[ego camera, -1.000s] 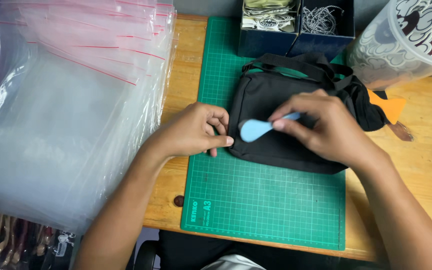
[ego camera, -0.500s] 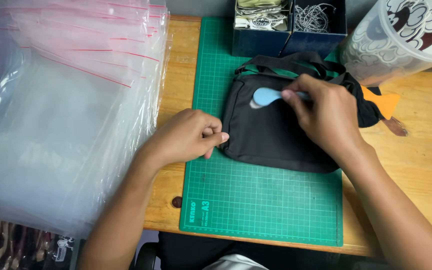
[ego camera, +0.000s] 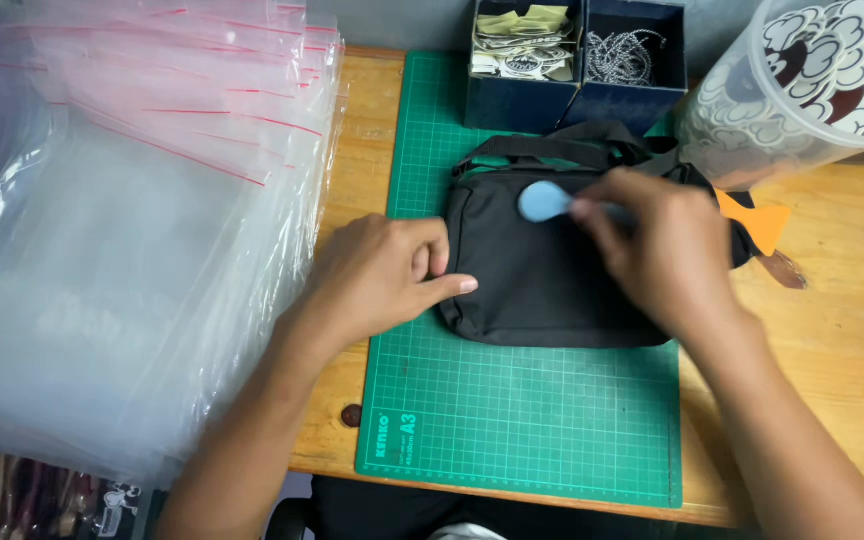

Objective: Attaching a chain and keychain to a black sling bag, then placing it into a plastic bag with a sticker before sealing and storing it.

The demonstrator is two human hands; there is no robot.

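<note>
Wooden worktop (ego camera: 832,330) fills the view, with a green cutting mat (ego camera: 522,420) laid over its middle. On the mat lies a small black bag (ego camera: 542,280), flat, its long axis running left to right, its strap (ego camera: 552,148) bunched along the far edge. The bag sits straight ahead of the person, between the two hands.

The left hand (ego camera: 382,275) rests on the mat at the bag's left edge, fingers curled loosely, thumb pressed against the bag's side, holding nothing. The right hand (ego camera: 662,245) lies on top of the bag's right half, fingers closed narrowly round the handle of a small light-blue tool (ego camera: 544,201) whose rounded, flat end points left across the bag's upper face. Both hands touch the bag; the right lies further over it.

Left of the mat is a thick fanned stack of clear plastic zip bags (ego camera: 122,250), each with a thin red strip across the top. At the far edge stand two dark blue boxes (ego camera: 577,95), one with folded pale tags, one with a tangle of thin cord. A clear plastic tub (ego camera: 802,85) with a white cloud pattern leans in at the upper right, and an orange tag (ego camera: 762,225) pokes out beside the bag.
</note>
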